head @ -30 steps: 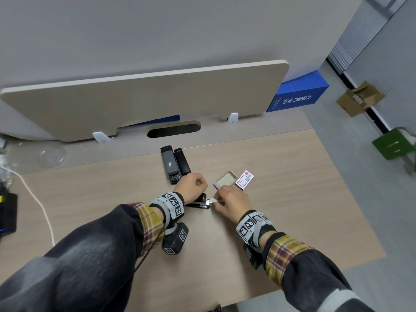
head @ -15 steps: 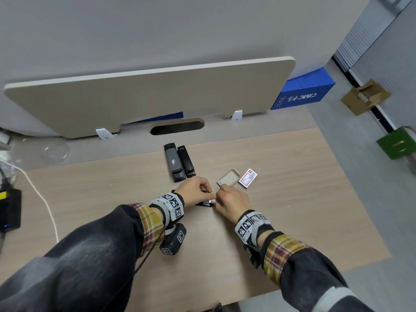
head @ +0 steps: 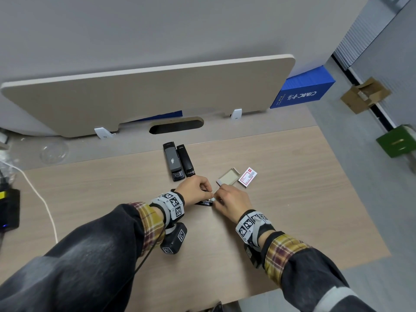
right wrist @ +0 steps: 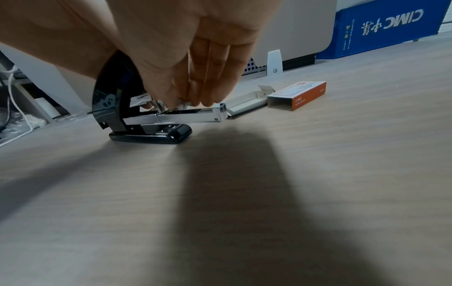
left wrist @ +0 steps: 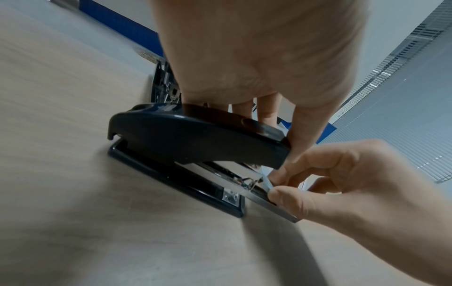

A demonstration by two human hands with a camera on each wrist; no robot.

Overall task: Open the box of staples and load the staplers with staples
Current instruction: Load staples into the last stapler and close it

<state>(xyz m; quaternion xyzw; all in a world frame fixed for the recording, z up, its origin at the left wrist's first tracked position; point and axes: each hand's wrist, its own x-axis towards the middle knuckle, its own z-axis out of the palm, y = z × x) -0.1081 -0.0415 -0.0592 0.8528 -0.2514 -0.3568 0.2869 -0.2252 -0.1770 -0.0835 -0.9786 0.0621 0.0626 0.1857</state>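
Wooden desk [head: 292, 199] by grey wall [head: 180, 25]; left fingers [left wrist: 305, 123] gripping stapler [left wrist: 195, 139], right fingers [left wrist: 291, 199] pinching staples [left wrist: 267, 182].

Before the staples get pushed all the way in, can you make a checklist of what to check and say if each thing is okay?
1. Stapler top lifted by left hand: ok.
2. Metal staple channel exposed: ok.
3. Right hand pinches staple strip at the channel: ok.
4. Strip seated straight: cannot tell, fingers hide it.
5. Stapler base flat on the table: ok.
6. Staples left in the open tray: cannot tell.
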